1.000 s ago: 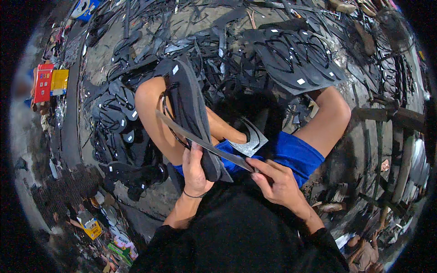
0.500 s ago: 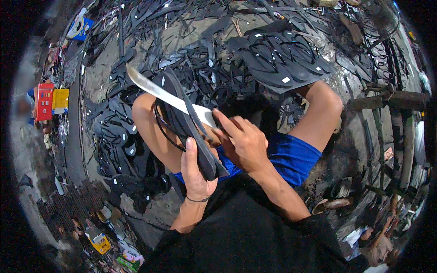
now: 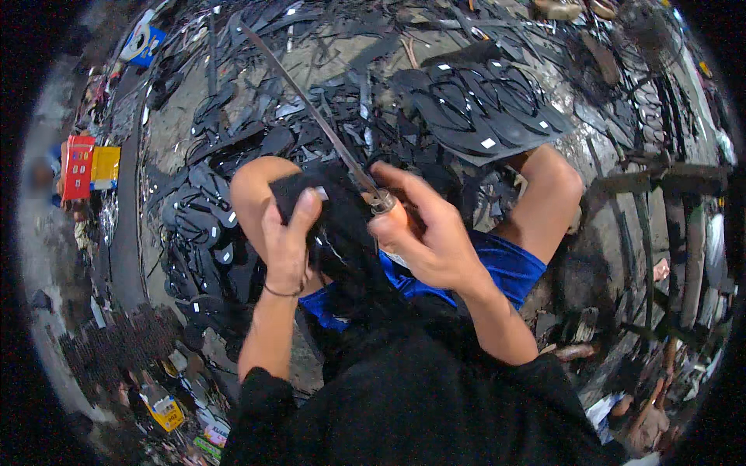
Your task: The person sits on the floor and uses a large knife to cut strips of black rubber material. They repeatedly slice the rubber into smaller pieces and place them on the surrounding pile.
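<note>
Head view | left hand [image 3: 289, 237] is clamping a black sandal [image 3: 338, 206] above the lap's [image 3: 501, 268] left edge | right hand [image 3: 427, 233] is clasping a long knife [image 3: 314, 113] by its handle [image 3: 382, 203], blade [image 3: 291, 81] pointing toward the floor's [image 3: 172, 136] far left corner | more black sandals [image 3: 478, 124] are lying in a row nearer the floor's far right corner

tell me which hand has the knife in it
The right hand, which grips the long-bladed knife; the left hand holds a black sandal instead.
</note>
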Motion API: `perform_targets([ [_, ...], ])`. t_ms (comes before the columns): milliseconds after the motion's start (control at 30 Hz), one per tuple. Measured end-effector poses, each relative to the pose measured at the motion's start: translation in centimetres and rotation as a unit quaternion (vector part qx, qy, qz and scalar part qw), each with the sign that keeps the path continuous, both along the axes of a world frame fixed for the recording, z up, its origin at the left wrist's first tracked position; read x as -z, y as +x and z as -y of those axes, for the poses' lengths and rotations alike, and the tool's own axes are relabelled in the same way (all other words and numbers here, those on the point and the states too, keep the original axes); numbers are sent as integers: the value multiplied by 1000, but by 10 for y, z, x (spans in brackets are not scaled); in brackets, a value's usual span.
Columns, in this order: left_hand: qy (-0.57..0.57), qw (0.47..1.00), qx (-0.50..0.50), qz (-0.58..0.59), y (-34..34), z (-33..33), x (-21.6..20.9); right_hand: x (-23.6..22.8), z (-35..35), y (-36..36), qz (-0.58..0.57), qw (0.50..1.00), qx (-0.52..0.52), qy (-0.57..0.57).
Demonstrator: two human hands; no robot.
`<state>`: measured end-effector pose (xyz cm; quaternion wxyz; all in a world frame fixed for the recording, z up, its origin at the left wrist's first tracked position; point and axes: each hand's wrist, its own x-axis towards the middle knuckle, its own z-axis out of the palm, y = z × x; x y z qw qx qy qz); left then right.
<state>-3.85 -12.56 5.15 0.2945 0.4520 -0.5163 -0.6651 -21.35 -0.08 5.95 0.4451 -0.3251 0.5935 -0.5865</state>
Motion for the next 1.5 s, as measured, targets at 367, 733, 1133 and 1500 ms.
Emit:
perform_targets([
  [367,120,987,-106,-18,25,9,-39,36,-134,36,-151,985,-64,54],
  [733,41,989,-140,-9,37,-11,-22,15,-118,38,-284,958,-17,20],
  [1133,85,996,17,-11,17,-4,-43,-48,-44,-20,-280,955,-66,71],
  [1500,64,998,-5,-21,17,-16,-43,-81,-7,-42,-345,932,-103,35],
])
